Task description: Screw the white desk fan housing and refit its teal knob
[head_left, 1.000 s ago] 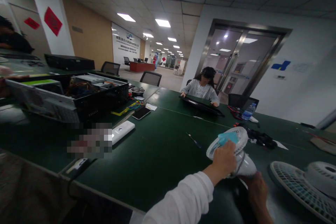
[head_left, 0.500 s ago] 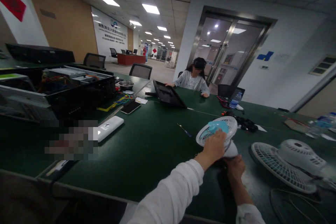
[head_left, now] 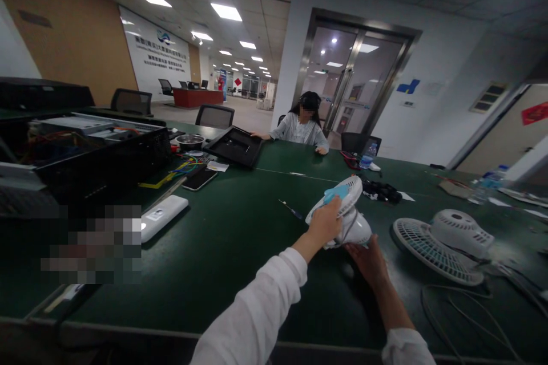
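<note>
A small fan (head_left: 357, 230) was held over the table (head_left: 231, 274), right of centre, by the left hand (head_left: 324, 221), curled closely at its grille (head_left: 353, 189). The right hand (head_left: 369, 259) was placed beneath; its grip could not be told. A larger fan (head_left: 456, 231) was laid at right.

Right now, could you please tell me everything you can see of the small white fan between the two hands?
The small white fan looks plastic, with a slotted round grille, a light-blue part there and a smooth, rounded body. It is tilted over the green table; whether they touch is unclear. The left hand grips at the grille; the right hand touches the body's lower side.
</note>
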Demonstrator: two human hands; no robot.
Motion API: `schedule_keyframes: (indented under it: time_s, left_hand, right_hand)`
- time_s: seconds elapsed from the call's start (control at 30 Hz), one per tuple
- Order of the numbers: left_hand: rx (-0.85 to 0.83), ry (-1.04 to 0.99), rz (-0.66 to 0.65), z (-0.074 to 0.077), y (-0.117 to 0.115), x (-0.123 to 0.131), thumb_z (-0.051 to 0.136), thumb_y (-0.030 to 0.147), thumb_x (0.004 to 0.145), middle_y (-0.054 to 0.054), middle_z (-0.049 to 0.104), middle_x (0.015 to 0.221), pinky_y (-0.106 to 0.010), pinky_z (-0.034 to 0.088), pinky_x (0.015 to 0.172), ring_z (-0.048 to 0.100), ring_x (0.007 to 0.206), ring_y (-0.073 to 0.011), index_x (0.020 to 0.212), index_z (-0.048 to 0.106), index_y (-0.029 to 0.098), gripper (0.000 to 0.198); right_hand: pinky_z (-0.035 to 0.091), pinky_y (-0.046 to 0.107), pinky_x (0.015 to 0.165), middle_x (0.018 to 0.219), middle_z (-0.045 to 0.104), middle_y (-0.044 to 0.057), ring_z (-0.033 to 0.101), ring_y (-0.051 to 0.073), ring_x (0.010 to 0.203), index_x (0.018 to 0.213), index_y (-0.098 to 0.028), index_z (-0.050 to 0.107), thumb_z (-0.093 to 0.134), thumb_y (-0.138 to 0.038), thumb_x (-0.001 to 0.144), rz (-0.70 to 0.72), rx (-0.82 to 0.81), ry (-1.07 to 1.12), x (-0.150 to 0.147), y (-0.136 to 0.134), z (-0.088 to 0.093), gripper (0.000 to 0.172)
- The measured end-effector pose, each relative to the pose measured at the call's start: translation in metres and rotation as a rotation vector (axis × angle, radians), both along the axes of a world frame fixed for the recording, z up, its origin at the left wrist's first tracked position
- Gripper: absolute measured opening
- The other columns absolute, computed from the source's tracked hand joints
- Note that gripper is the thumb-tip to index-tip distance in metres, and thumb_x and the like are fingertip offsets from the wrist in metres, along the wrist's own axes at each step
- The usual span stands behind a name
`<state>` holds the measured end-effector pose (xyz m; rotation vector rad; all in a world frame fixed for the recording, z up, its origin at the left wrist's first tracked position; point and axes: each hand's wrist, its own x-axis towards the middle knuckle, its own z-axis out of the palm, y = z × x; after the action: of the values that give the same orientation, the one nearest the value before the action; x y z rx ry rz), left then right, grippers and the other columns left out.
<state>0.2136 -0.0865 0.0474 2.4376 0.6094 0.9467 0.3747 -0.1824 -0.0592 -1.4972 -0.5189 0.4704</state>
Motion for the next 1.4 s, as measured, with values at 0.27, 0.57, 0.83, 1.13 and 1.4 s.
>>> schedule_keyframes:
  time_s: [0.27,0.57,0.83,1.13,1.4]
  left_hand:
    - [-0.072,-0.015,0.047,0.004,-0.003,-0.013,0.05,0.018,0.084,-0.013,0.057,0.124,-0.035,0.046,0.094,0.058,0.109,-0.0242,0.127,0.035,0.015,0.045]
    - [-0.116,0.013,0.086,0.013,-0.001,-0.014,0.053,0.016,0.083,-0.011,0.06,0.118,-0.033,0.046,0.09,0.06,0.105,-0.0242,0.125,0.035,0.016,0.046]
    - [-0.149,0.057,0.107,0.014,-0.004,-0.007,0.053,0.026,0.088,-0.008,0.061,0.105,-0.038,0.051,0.081,0.061,0.091,-0.0191,0.115,0.05,0.014,0.029]
    - [-0.166,0.014,0.044,0.014,0.001,0.002,0.055,0.007,0.078,-0.014,0.063,0.108,-0.037,0.044,0.086,0.06,0.099,-0.0295,0.111,0.049,0.015,0.034]
    - [-0.351,-0.171,0.035,0.018,-0.003,-0.01,0.06,0.008,0.071,-0.005,0.065,0.1,-0.034,0.043,0.086,0.062,0.095,-0.0252,0.099,0.05,0.021,0.032]
  right_hand:
    - [0.05,0.035,0.067,0.076,0.066,0.006,0.063,0.023,0.074,0.1,-0.013,0.06,0.047,-0.062,0.075,-0.15,0.056,-0.151,-0.013,-0.001,0.003,0.056]
    - [0.046,0.035,0.073,0.08,0.067,0.008,0.062,0.021,0.076,0.088,-0.013,0.061,0.055,-0.051,0.071,-0.111,-0.13,-0.52,0.0,-0.017,0.016,0.042]
    - [0.046,0.035,0.07,0.074,0.068,0.006,0.063,0.022,0.074,0.084,-0.016,0.062,0.054,-0.042,0.077,0.034,-0.335,-0.819,0.023,-0.03,0.014,0.028]
    - [0.051,0.038,0.077,0.105,0.06,0.006,0.06,0.017,0.089,0.107,-0.015,0.057,0.053,-0.033,0.088,0.082,-0.56,-1.036,0.057,-0.049,0.003,0.026]
    - [0.051,0.038,0.077,0.109,0.059,0.006,0.059,0.018,0.091,0.112,-0.016,0.054,0.053,-0.033,0.088,-0.06,-0.777,-1.069,0.058,-0.045,-0.002,0.029]
